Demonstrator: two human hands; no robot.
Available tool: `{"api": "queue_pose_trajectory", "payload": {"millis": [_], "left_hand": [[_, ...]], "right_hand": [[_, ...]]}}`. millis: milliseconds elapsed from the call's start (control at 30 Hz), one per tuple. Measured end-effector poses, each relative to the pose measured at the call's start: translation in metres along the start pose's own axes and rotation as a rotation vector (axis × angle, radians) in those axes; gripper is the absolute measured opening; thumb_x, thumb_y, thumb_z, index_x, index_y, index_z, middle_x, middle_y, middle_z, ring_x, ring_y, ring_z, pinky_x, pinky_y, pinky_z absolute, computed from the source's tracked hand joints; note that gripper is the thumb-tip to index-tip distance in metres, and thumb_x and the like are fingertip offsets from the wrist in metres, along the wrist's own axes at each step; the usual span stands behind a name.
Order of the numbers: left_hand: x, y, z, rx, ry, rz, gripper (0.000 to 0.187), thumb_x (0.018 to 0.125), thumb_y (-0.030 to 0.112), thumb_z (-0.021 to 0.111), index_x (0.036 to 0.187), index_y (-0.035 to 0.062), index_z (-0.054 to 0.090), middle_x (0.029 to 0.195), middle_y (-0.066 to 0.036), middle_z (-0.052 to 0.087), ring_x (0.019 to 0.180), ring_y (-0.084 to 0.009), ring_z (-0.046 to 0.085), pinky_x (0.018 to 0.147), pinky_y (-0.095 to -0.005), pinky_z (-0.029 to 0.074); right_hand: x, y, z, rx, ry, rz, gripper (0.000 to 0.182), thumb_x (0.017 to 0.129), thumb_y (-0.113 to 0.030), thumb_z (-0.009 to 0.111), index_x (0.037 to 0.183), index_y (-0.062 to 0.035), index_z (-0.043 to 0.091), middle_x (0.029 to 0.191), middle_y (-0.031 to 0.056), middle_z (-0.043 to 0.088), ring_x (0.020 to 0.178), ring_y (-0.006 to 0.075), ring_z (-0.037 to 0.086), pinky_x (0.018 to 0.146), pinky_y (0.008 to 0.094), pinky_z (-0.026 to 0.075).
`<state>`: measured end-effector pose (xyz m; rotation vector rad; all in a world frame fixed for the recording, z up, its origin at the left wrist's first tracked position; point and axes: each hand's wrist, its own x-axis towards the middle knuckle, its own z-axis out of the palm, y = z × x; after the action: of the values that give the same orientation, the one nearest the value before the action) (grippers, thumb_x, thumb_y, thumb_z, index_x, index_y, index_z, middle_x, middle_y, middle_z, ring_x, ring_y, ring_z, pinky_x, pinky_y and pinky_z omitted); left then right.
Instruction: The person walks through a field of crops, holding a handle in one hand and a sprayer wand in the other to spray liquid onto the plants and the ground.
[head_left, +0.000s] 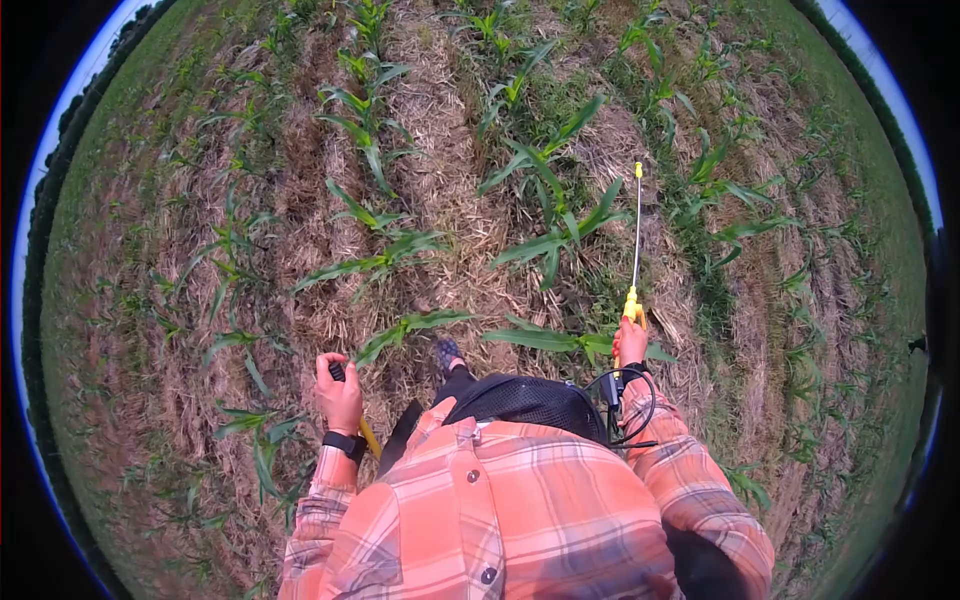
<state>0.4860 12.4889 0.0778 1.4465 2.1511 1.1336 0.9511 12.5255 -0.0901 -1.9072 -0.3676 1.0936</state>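
My right hand (630, 342) is wrapped round the yellow handle of a sprayer wand (636, 245). Its thin metal tube points forward to a yellow nozzle (639, 170), held over the ground between two rows of plants. A black hose (648, 420) loops beside my right wrist. On the other side, my left hand (340, 393) is closed round the black grip of a pump lever (371, 438), whose yellow shaft runs back beside my hip. The lever's far end is hidden behind my body. No spray can be made out at the nozzle.
Rows of young corn plants (548, 240) run ahead over straw-covered soil (440, 130), with low weeds (712, 290) among them. A corn plant (405, 330) stands close before my shoe (448, 352). Another corn plant (265, 440) grows left of my left arm.
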Motion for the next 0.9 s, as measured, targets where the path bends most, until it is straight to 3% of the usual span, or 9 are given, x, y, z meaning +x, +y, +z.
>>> {"api": "queue_pose_trajectory", "payload": {"millis": [67, 267, 433, 467, 500, 600, 767, 833, 900], "left_hand": [[0.016, -0.005, 0.0, 0.007, 0.03, 0.039, 0.011, 0.073, 0.003, 0.054, 0.081, 0.0046, 0.046, 0.06, -0.005, 0.046, 0.052, -0.0133, 0.044, 0.049, -0.0282, 0.037], [0.063, -0.033, -0.004, -0.039, 0.013, -0.13, 0.012, 0.072, 0.004, 0.054, 0.081, 0.0055, 0.046, 0.058, -0.003, 0.045, 0.05, -0.0124, 0.044, 0.048, -0.0273, 0.037], [0.091, -0.048, -0.006, -0.131, 0.028, -0.152, 0.011, 0.072, 0.003, 0.054, 0.08, 0.0051, 0.046, 0.058, -0.002, 0.046, 0.051, -0.0117, 0.044, 0.048, -0.0271, 0.037], [0.096, -0.045, -0.008, -0.101, 0.022, -0.158, 0.011, 0.072, 0.003, 0.054, 0.08, 0.0049, 0.046, 0.059, -0.002, 0.045, 0.052, -0.0114, 0.044, 0.049, -0.0268, 0.037], [0.102, -0.043, -0.008, -0.07, 0.016, -0.163, 0.011, 0.072, 0.003, 0.054, 0.079, 0.0047, 0.046, 0.059, -0.002, 0.045, 0.052, -0.0111, 0.043, 0.049, -0.0266, 0.037], [0.113, -0.052, -0.005, -0.069, 0.011, -0.138, 0.011, 0.072, 0.002, 0.054, 0.079, 0.0045, 0.046, 0.062, -0.003, 0.045, 0.054, -0.0112, 0.043, 0.05, -0.0262, 0.037], [0.13, -0.058, 0.0, -0.091, 0.004, -0.175, 0.011, 0.073, 0.002, 0.053, 0.079, 0.004, 0.045, 0.065, -0.003, 0.045, 0.057, -0.0113, 0.042, 0.053, -0.0261, 0.037], [0.139, -0.06, 0.004, -0.109, 0.002, -0.188, 0.01, 0.073, 0.003, 0.053, 0.079, 0.0039, 0.045, 0.065, -0.004, 0.045, 0.057, -0.0125, 0.042, 0.053, -0.0267, 0.037], [0.148, -0.059, 0.006, -0.034, 0.03, -0.175, 0.011, 0.073, 0.004, 0.054, 0.08, 0.0052, 0.046, 0.064, -0.003, 0.046, 0.056, -0.012, 0.042, 0.052, -0.0263, 0.037]], "right_hand": [[-0.005, -0.003, 0.027, -0.046, -0.054, -0.019, 0.031, 0.083, -0.033, 0.05, 0.068, -0.0064, 0.043, 0.049, 0.0007, 0.043, 0.032, 0.0087, 0.037, 0.027, 0.024, 0.03], [-0.025, -0.03, 0.119, -0.294, -0.272, -0.077, 0.027, 0.083, -0.032, 0.049, 0.07, -0.0086, 0.046, 0.052, -0.0014, 0.045, 0.036, 0.0072, 0.04, 0.03, 0.0231, 0.032], [-0.031, -0.029, 0.179, -0.6, -0.434, -0.446, 0.026, 0.08, -0.03, 0.053, 0.076, -0.0049, 0.055, 0.055, 0.0005, 0.051, 0.044, 0.0086, 0.047, 0.041, 0.0244, 0.036], [-0.04, -0.037, 0.186, -0.663, -0.451, -0.476, 0.027, 0.079, -0.03, 0.055, 0.077, -0.0033, 0.056, 0.057, 0.0031, 0.054, 0.048, 0.0106, 0.049, 0.045, 0.026, 0.038], [-0.043, -0.044, 0.195, -0.789, -0.504, -0.418, 0.032, 0.077, -0.035, 0.054, 0.083, -0.004, 0.058, 0.07, 0.0158, 0.059, 0.067, 0.0292, 0.058, 0.06, 0.0366, 0.043], [-0.062, -0.067, 0.21, -0.791, -0.705, -0.553, 0.032, 0.078, -0.037, 0.051, 0.087, -0.0061, 0.057, 0.074, 0.0183, 0.058, 0.071, 0.0331, 0.057, 0.063, 0.0392, 0.042], [-0.068, -0.099, 0.23, -0.965, -0.991, -0.569, 0.032, 0.079, -0.038, 0.048, 0.089, -0.0075, 0.055, 0.074, 0.0183, 0.058, 0.071, 0.0341, 0.056, 0.063, 0.0402, 0.042], [-0.053, -0.091, 0.238, -0.936, -1.015, -0.686, 0.026, 0.08, -0.03, 0.051, 0.089, -0.0058, 0.055, 0.069, 0.0147, 0.056, 0.06, 0.0253, 0.055, 0.055, 0.0352, 0.041], [-0.039, -0.09, 0.243, -0.941, -1.03, -0.642, 0.026, 0.08, -0.031, 0.051, 0.087, -0.0058, 0.055, 0.067, 0.0145, 0.056, 0.06, 0.0254, 0.055, 0.055, 0.035, 0.041]]}}
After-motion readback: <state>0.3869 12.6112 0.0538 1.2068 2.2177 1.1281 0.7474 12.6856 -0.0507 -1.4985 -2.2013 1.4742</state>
